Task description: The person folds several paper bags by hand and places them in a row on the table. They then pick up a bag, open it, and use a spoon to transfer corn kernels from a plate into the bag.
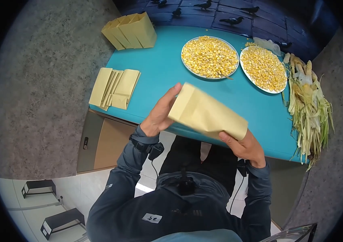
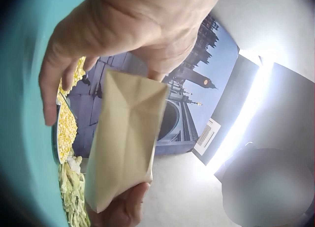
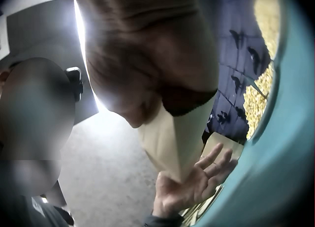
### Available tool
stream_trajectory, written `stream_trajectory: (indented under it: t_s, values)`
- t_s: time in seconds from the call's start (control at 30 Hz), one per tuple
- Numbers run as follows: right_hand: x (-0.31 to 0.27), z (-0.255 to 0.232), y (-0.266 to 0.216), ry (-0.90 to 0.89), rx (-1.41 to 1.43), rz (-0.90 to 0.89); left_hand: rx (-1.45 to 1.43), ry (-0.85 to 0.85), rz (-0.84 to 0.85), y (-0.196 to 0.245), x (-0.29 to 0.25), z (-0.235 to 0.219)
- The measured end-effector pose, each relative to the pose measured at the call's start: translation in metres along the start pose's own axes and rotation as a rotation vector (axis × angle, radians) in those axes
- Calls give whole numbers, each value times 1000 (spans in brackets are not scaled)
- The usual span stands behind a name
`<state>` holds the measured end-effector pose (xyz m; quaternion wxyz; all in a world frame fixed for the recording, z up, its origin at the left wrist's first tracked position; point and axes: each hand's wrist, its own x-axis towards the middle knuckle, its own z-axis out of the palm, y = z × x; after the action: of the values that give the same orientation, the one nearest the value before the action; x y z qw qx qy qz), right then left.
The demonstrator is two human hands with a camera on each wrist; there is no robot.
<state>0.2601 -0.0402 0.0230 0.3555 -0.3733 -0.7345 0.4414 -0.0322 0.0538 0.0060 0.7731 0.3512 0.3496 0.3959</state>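
My right hand (image 1: 246,147) grips a brown paper bag (image 1: 207,111) near one end, with the thumb lying across its face. The bag is tilted over the front edge of the table. At the bag's other end is my left hand (image 1: 161,113), its palm turned toward the folded bottom. In the right wrist view the left hand (image 3: 197,185) shows spread, mostly straight fingers beside the bag (image 3: 172,143). The left wrist view shows the bag's creased bottom panel (image 2: 128,128) under that hand; part of the right hand (image 2: 125,207) appears below.
Flat folded paper bags (image 1: 125,82) lie at the table's left, with several standing bags (image 1: 139,32) behind them. Two plates of corn kernels, one centre (image 1: 209,56) and one right (image 1: 262,68), sit at the back. Corn husks (image 1: 310,105) hang over the right edge of the teal table (image 1: 161,56).
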Motion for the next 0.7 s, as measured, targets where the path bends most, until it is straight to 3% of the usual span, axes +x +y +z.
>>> stream_trajectory:
  t_s: [0.03,0.1,0.13,0.17,0.2,0.27,0.4,0.53,0.6,0.63,0.7]
  values:
    - [3,0,-3,2,3,0,25,-71,-54,3,-3,-3]
    - [11,3,-13,-23,-497,-296,52,-142,-113,8,-6,-11]
    - [12,6,-14,-21,-494,-295,28,-221,-127,11,-5,-18]
    - [12,9,-14,-127,-522,-260,3,-299,-141,12,-4,-21]
    - [12,11,-14,-235,-550,-225,2,-296,-141,13,-6,-16]
    - [8,19,-2,-206,-566,-266,205,-68,-97,18,-9,-2]
    - [6,16,0,-195,-603,-308,303,-150,-56,17,-10,-4]
    - [2,1,-18,-269,-501,-221,166,-175,41,16,-11,-8]
    - [1,0,-23,-268,-105,-16,116,-178,92,15,-12,-8]
    - [-6,7,-7,-269,-106,-17,135,-191,150,13,-12,-6]
    - [-22,29,43,-62,977,257,154,-207,206,8,-11,-3]
